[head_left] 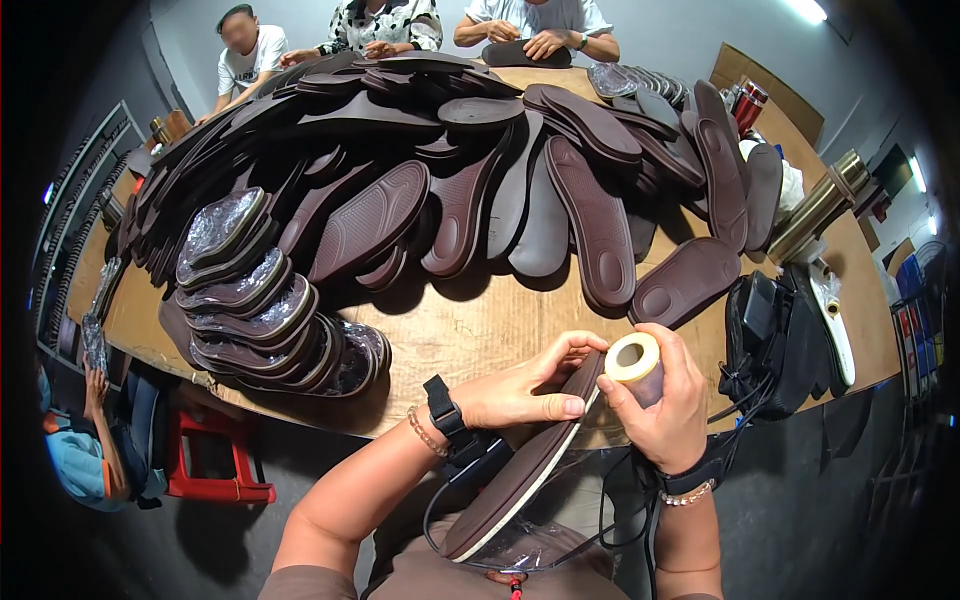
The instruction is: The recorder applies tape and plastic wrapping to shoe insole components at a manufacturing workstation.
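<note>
My left hand (525, 392) grips the upper end of a dark brown shoe insole (525, 475) with a pale edge, thumb on one side and fingers on the other. The insole slants down toward my lap. My right hand (672, 410) is closed around a small roll of clear plastic film (650, 386) with a pale core, right beside the insole's top end. Some clear film shows near the insole's lower side. On the table to the left stands a stack of film-wrapped insoles (255, 318). A large heap of loose brown insoles (375, 215) spreads beyond my hands.
The wooden table (470, 345) curves around in front of me. A steel flask (815, 210), a black bag (765, 330) and a white-handled tool (835, 330) lie at the right. Cables run by my right wrist. Several people work around the table; a red stool (215, 460) stands at lower left.
</note>
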The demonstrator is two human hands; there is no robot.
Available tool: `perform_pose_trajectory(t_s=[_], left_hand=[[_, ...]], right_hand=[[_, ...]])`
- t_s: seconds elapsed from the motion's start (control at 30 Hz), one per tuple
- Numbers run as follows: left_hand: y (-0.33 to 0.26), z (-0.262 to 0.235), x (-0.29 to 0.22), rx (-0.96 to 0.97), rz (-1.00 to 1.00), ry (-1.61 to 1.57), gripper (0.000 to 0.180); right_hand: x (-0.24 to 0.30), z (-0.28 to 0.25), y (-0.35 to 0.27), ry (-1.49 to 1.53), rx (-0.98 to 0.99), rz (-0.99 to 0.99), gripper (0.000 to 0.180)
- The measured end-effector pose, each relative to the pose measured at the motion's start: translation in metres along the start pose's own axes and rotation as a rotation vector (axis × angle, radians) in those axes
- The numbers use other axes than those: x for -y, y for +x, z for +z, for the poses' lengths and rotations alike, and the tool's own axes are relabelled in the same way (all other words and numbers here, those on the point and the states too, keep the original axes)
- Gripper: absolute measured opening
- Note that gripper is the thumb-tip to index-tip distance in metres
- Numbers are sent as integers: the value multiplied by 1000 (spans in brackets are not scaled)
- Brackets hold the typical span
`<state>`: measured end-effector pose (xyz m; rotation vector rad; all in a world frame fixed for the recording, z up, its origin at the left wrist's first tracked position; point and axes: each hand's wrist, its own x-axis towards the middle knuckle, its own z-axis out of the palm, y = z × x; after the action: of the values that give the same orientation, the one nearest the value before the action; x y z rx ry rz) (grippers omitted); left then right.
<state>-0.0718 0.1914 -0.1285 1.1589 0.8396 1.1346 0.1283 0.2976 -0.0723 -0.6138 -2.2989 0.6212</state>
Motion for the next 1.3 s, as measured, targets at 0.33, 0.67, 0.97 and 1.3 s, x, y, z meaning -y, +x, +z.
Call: perform_pose_trajectory(t_s=[0.33, 0.67, 0.97, 1.3], left_hand=[[1, 1, 1, -10, -3, 22, 100], [0, 1, 2, -21, 30, 58, 87], [0, -3, 9, -77, 66, 85, 89], [-12, 14, -37, -230, 88, 445, 106]], right_hand=[[1, 0, -1, -29, -54, -35, 59], [-3, 5, -3, -16, -38, -7, 59], [6, 9, -6, -42, -49, 47, 55], [23, 4, -2, 3, -86, -80, 58]])
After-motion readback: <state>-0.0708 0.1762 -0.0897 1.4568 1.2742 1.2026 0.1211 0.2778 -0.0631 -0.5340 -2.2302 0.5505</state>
